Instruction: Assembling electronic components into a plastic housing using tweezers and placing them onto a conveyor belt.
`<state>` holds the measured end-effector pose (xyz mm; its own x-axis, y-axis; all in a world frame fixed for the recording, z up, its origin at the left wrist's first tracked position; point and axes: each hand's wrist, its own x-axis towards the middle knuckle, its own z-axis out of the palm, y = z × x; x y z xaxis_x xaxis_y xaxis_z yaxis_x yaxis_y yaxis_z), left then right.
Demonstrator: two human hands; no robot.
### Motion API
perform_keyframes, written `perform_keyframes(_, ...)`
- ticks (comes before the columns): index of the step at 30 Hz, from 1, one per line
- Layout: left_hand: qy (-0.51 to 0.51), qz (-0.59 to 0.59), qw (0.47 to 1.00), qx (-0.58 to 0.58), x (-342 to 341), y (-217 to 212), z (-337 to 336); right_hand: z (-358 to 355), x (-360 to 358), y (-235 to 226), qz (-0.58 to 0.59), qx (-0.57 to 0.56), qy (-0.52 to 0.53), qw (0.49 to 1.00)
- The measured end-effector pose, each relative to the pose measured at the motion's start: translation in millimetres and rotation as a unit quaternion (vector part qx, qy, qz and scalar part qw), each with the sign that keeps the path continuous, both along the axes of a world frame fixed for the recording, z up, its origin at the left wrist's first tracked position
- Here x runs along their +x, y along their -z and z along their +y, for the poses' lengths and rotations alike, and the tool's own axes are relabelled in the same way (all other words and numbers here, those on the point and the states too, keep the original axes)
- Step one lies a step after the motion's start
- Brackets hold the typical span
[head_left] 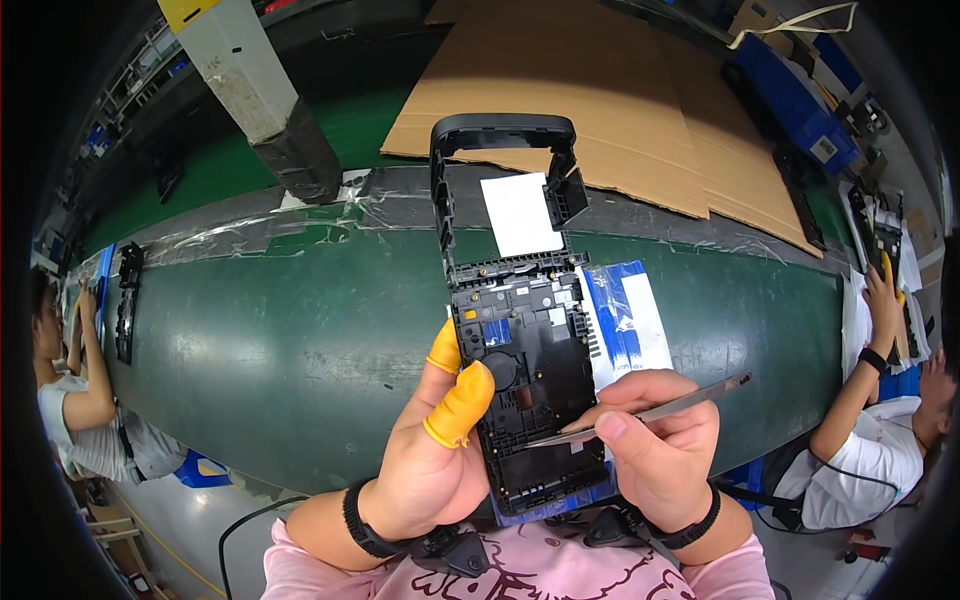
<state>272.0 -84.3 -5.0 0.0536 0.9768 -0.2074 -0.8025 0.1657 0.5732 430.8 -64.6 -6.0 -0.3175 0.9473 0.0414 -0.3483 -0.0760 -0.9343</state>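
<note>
My left hand (428, 460), with yellow finger cots on the thumb and a finger, grips a black plastic housing (555, 360) by its left side. The housing is tilted up in front of me; it has ribs, brass-coloured inserts and an open frame (503, 124) at its far end. Between the thumb and fingers of my right hand (662, 460) is a pair of slim metal tweezers (690, 401). Their narrow tip lies over the lower part of the housing; whether it touches or pinches anything, I cannot tell.
Behind the housing lie a white paper (520, 215) and a blue-and-white sheet (632, 310) on the green table (280, 340). Large cardboard (580, 90) covers the far side. A pillar (250, 90) stands far left. Co-workers sit left (85, 400) and right (865, 450).
</note>
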Motion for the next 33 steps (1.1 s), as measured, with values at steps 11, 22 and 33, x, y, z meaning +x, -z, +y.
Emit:
perform_keyframes(11,0.039,0.099,0.992,0.067,-7,11,-8,13,9,1,0.048,-0.023,0.04,0.998)
perform_keyframes(22,-0.065,0.038,0.997,0.031,-4,1,4,60,40,35,-0.118,-0.075,0.058,0.989)
perform_keyframes(33,-0.07,0.027,0.997,-0.015,-6,8,9,60,41,33,-0.119,-0.092,0.046,0.988)
